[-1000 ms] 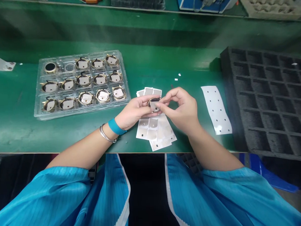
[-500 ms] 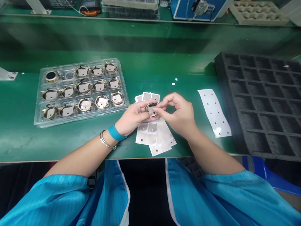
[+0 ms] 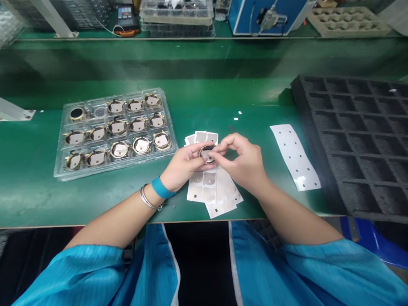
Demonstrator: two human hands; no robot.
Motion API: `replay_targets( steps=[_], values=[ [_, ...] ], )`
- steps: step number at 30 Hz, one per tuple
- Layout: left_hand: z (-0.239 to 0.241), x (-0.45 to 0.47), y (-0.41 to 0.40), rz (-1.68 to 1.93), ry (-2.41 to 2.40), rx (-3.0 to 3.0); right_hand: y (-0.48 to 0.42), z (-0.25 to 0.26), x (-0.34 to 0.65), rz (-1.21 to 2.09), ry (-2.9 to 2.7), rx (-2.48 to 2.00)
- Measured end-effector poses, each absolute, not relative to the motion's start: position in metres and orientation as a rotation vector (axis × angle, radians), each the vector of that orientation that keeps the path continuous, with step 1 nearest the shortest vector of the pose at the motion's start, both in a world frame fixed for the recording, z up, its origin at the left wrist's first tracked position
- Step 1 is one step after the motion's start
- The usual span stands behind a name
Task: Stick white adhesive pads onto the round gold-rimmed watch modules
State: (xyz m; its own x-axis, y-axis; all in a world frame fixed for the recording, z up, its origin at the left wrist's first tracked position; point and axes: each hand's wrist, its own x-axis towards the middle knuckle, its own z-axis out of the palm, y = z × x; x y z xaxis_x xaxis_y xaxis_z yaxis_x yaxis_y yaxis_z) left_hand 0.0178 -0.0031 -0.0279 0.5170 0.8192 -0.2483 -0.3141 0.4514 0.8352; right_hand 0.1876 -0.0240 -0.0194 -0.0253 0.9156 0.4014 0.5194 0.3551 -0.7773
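Observation:
My left hand (image 3: pixel 182 167) and my right hand (image 3: pixel 242 163) meet over the green bench and together pinch a small round gold-rimmed part (image 3: pixel 206 152). The right fingertips press on its pale face. Under the hands lie several white sticker backing sheets (image 3: pixel 214 190), fanned out. To the left stands a clear plastic tray (image 3: pixel 59 169) holding several similar round gold parts with pale patches. My left wrist wears a blue band and metal bangles.
A white backing strip with small dark squares (image 3: pixel 295 156) lies right of my hands. A black foam tray with many square cells (image 3: pixel 364 143) fills the right side. A blue machine (image 3: pixel 252 8), clear trays and a moulded pulp tray (image 3: pixel 348 20) stand on the back shelf.
The camera view has tipped so the bench sits lower in frame. Both hands stay closed on the round part, the fingers shifting only slightly.

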Motion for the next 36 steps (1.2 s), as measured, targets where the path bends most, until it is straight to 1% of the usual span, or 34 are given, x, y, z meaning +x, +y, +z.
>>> replay_targets(
  steps=[11, 15, 18, 21, 24, 27, 36],
  values=[
    [-0.025, 0.019, -0.005, 0.799, 0.762, 0.796, -0.022, -0.026, 0.187, 0.428, -1.734, -1.240],
    [-0.025, 0.020, -0.006, 0.803, 0.795, 0.785, -0.024, -0.030, 0.183, 0.150, -1.846, -1.189],
    [-0.026, 0.020, -0.006, 0.793, 0.821, 0.773, -0.024, -0.029, 0.187, -0.040, -1.882, -1.313],
    [-0.024, 0.020, -0.006, 0.784, 0.839, 0.759, -0.020, -0.023, 0.197, 0.033, -1.836, -1.359],
    [-0.022, 0.021, -0.004, 0.785, 0.883, 0.747, -0.017, -0.017, 0.204, 0.150, -1.722, -1.267],
    [-0.021, 0.021, -0.002, 0.760, 0.939, 0.723, -0.016, -0.015, 0.203, 0.154, -1.659, -1.185],
    [-0.024, 0.023, -0.003, 0.829, 0.988, 0.820, -0.018, -0.027, 0.187, 0.231, -1.963, -1.120]
  ],
)
